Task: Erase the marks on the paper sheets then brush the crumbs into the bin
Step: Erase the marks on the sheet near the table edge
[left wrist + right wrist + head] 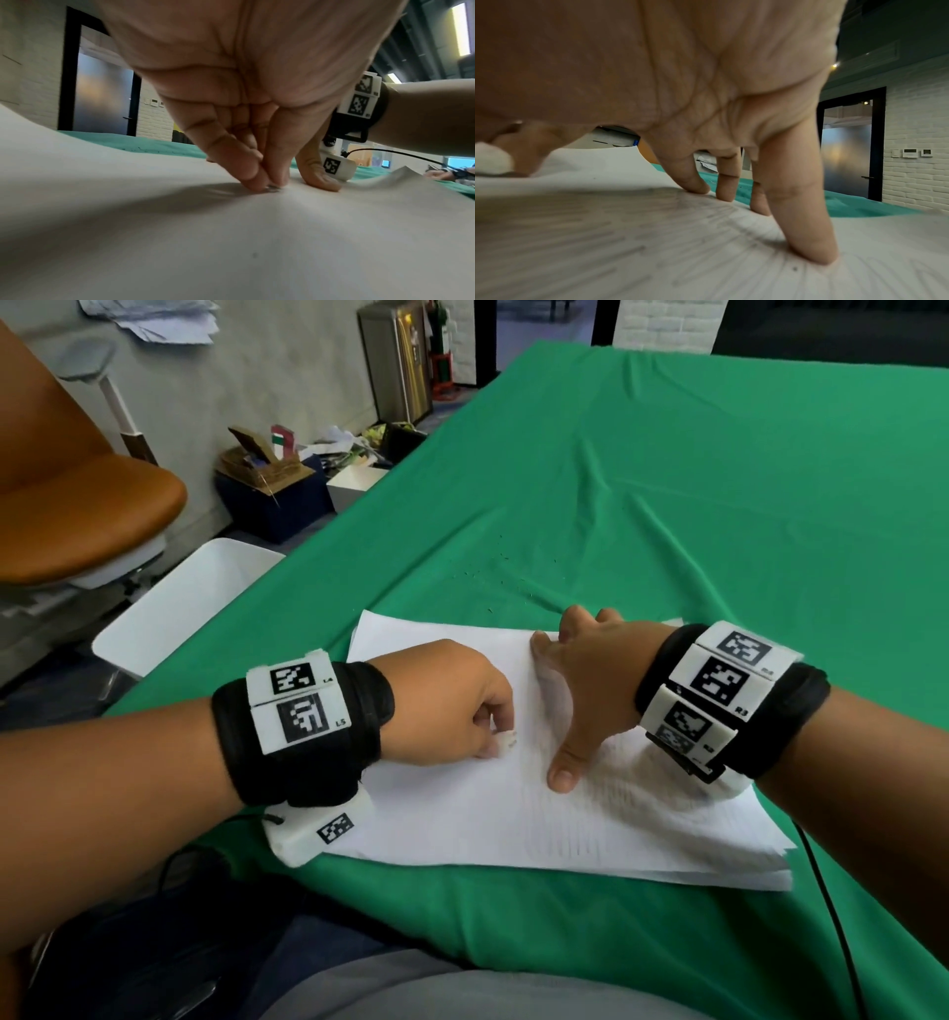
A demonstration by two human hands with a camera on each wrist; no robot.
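We are pinching the eraser (506, 743) in our left hand (452, 701) on the paper sheets (462, 814) on the desk (719, 505); our right hand (580, 690), fingers spread, is pressing them flat. Faint marks (590, 819) are remaining, crumbs (493, 577) unswept, bin (174, 613) waiting.

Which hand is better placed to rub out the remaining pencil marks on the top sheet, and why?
The left hand: it already pinches the eraser against the top sheet, beside the faint marks. The right hand holds nothing, its fingers spread flat, pressing the paper steady.
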